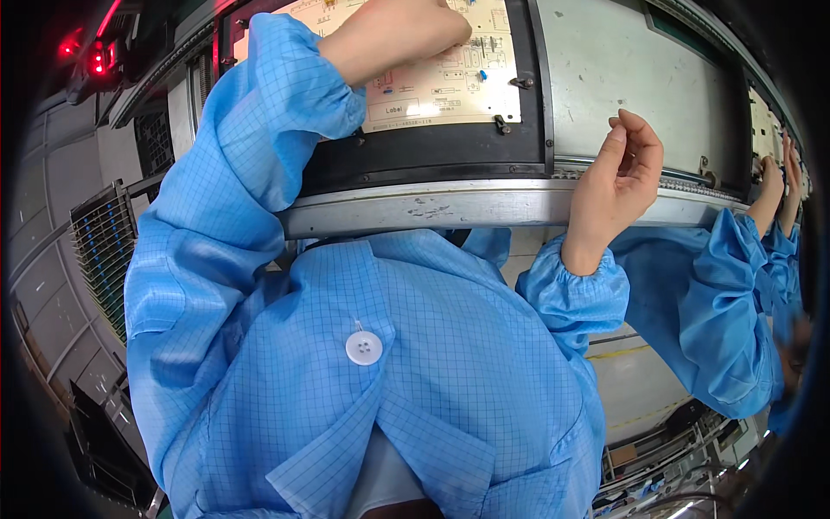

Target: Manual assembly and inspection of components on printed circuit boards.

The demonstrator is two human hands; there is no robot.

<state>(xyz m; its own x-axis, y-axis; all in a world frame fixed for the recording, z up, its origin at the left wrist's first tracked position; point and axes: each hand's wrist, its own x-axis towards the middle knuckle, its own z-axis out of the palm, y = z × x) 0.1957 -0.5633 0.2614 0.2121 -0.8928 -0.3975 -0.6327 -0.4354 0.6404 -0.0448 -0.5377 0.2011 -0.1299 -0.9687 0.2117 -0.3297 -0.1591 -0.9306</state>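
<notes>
A pale yellow circuit board point(480, 105) with printed outlines lies in a black carrier frame point(424, 149). My left hand point(398, 35) reaches across the board, closed and low over its surface. Its fingertips are hidden under the hand, so what they pinch does not show. On the board, right of that hand, stands a small blue component point(483, 76). My right hand point(616, 177) is raised over the metal rail, right of the carrier. Its fingers curl in toward the thumb, and anything between the tips is too small to make out.
A metal rail point(432, 208) runs along the front of the line. Black clips point(503, 125) sit on the carrier's edge. A grey metal plate point(596, 78) lies right of the carrier. At far right, a co-worker's hands point(769, 190) are near another board.
</notes>
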